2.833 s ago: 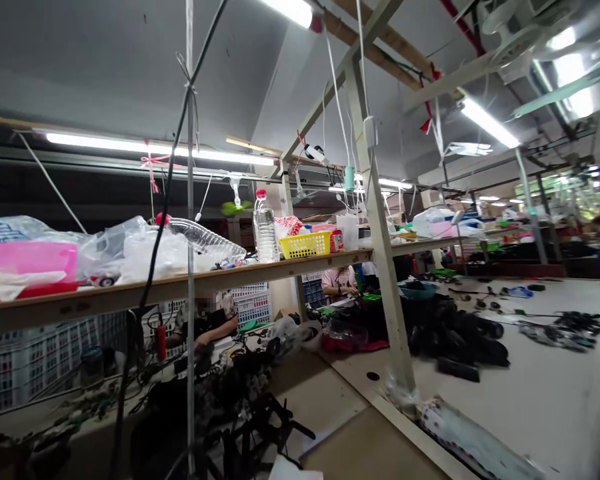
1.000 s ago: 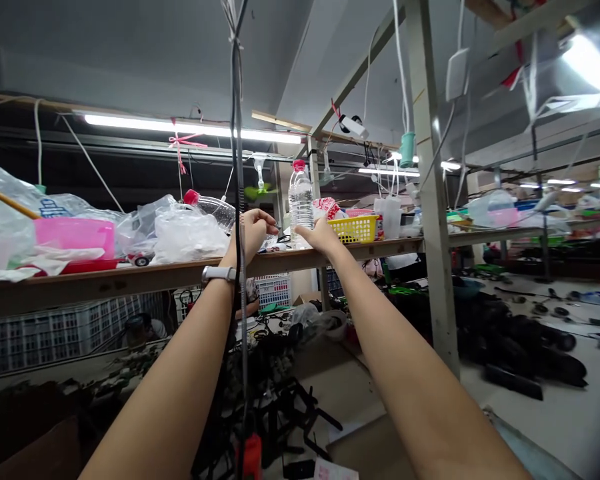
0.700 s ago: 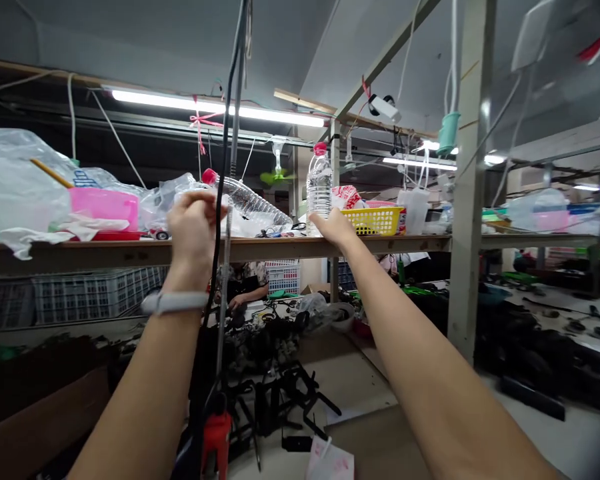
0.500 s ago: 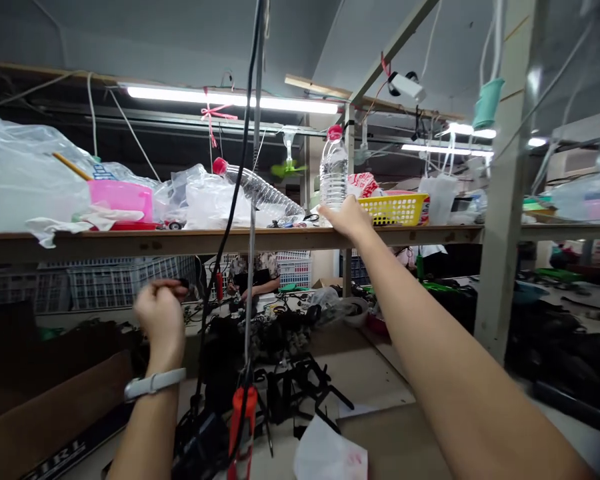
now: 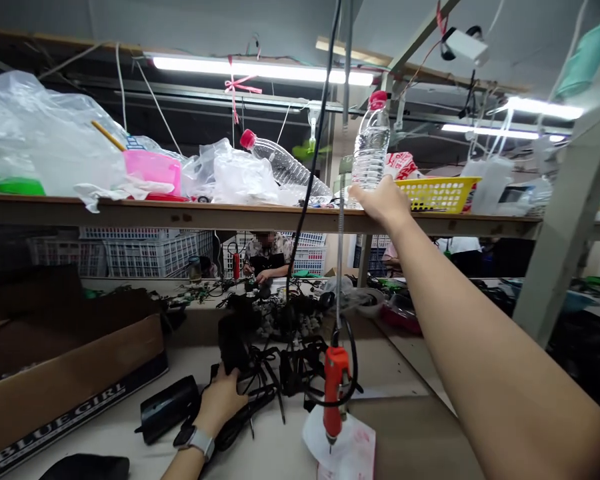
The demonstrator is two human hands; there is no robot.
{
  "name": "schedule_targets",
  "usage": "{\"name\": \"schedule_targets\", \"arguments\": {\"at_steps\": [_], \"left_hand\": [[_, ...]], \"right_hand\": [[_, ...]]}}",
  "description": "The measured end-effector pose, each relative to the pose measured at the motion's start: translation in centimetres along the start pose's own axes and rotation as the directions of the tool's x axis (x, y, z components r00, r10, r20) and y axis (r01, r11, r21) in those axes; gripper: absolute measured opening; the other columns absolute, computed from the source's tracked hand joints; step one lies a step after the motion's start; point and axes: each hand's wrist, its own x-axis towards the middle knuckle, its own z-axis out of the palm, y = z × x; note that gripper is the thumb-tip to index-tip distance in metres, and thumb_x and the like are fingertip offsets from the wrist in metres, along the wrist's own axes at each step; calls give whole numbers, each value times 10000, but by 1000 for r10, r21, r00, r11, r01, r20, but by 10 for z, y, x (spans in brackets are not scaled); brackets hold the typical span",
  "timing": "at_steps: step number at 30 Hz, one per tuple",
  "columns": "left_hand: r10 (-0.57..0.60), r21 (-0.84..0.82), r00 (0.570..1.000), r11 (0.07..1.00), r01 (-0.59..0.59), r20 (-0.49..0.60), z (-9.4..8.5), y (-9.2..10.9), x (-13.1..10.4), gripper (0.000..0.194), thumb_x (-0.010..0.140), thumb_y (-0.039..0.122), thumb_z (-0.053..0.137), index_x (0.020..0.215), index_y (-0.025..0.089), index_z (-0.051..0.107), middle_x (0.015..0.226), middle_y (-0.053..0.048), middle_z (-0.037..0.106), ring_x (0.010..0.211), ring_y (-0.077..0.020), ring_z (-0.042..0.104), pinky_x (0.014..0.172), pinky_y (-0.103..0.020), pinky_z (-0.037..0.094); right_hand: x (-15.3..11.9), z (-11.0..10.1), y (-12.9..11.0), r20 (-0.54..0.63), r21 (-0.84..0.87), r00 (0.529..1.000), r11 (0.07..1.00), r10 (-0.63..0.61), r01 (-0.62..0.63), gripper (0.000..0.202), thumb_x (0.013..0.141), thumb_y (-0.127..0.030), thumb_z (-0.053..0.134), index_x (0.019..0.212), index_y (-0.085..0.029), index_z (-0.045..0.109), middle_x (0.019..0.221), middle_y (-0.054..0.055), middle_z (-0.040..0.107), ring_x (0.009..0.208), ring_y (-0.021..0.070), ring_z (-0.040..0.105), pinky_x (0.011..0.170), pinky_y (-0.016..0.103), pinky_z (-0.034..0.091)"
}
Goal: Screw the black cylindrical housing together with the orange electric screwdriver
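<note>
Right hand is up at the shelf, thumb across the foot of an upright clear bottle; the other fingers are hidden, so can't tell how far they close or if they grip. Bottle is near the shelf's front edge, red cap on top; tall & narrow, so a hand that low would prob. steady it. Left hand is down at the bench, fingers half bent & a bit apart over black parts; it touches them, but can't tell if any is held.

Just right of the bottle: yellow basket, prob. there to keep loose bits together. Left of it, a second bottle slants cap-up by white bags, which seem to prop it. Farther left, pink tub.

Below, an orange-red screwdriver hangs nose-down on a coiled line, over white paper; prob. hung for easy reach w/o using bench space. Black cylinder lies on its side just left of the left hand; open cardboard box beyond, likely for parts. Far side: co-worker, w/ gray crates stacked to the left, prob. to save room.
</note>
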Motion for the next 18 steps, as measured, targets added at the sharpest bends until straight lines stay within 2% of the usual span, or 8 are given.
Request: {"name": "schedule_targets", "arguments": {"at_steps": [2, 5, 8, 10, 13, 15, 17, 18], "left_hand": [[34, -44, 997, 998, -37, -70, -1, 0, -12, 359, 868, 254, 719, 1202, 159, 625, 1321, -109, 623, 1011, -218, 666, 940, -450, 558], [79, -162, 960, 979, -125, -267, -7, 3, -33, 170, 937, 277, 596, 1054, 174, 665, 1058, -59, 719, 1006, -230, 660, 1045, -502, 460], [54, -321, 875, 918, -234, -482, -23, 8, -51, 186, 930, 317, 515, 940, 222, 674, 970, -49, 741, 979, -260, 662, 1113, -518, 357], [3, -439, 813, 841, -318, -582, -39, 11, -59, 189, 888, 350, 520, 888, 254, 683, 982, -47, 750, 1010, -284, 661, 1102, -477, 362], [-149, -628, 739, 650, -427, -657, -67, 13, -64, 188, 864, 384, 534, 832, 264, 675, 994, -40, 738, 1058, -271, 657, 1050, -392, 431], [-302, -751, 714, 468, -467, -632, -81, 10, -62, 167, 846, 374, 526, 789, 250, 622, 980, -29, 716, 1059, -234, 664, 1028, -346, 468], [-446, -850, 724, 267, -454, -526, -89, 4, -56, 150, 812, 381, 495, 784, 239, 538, 944, -20, 683, 1011, -207, 671, 984, -346, 503], [-494, -888, 742, 177, -425, -454, -91, -1, -51, 175, 804, 410, 469, 795, 237, 497, 913, -17, 658, 954, -199, 668, 935, -356, 521]], "right_hand": [[-1, 1, -1, -13, 5, 1000, 1000, -4, 4, 743, 912, -534, 648, 1359, 41, 499, 1385, 321, 561, 1285, 444, 550, 1074, 531, 427], [-4, 1, -3, -35, 20, 999, 1000, -16, 17, 756, 908, -478, 651, 1383, 75, 450, 1441, 346, 483, 1348, 451, 481, 1122, 537, 368], [-5, 0, -3, -42, 60, 998, 997, -43, 46, 761, 911, -426, 625, 1425, 76, 375, 1473, 343, 429, 1400, 438, 417, 1155, 526, 313], [-4, 0, -3, -55, 100, 996, 992, -72, 78, 779, 892, -394, 631, 1458, 48, 329, 1505, 315, 387, 1436, 396, 374, 1185, 483, 272], [-9, -1, -2, -115, 182, 989, 977, -94, 114, 760, 878, -364, 619, 1484, -29, 306, 1539, 253, 341, 1477, 287, 319, 1217, 394, 224], [-28, -5, 4, -182, 274, 982, 956, -53, 103, 669, 917, -365, 518, 1480, -77, 300, 1532, 230, 347, 1463, 222, 345, 1198, 369, 279], [-65, -14, 17, -247, 370, 969, 926, 15, 80, 572, 942, -362, 390, 1450, -109, 322, 1488, 223, 406, 1392, 200, 447, 1126, 370, 396], [-91, -20, 29, -283, 408, 958, 909, 36, 86, 542, 914, -364, 407, 1403, -132, 373, 1450, 209, 460, 1343, 211, 499, 1086, 368, 440]]}}
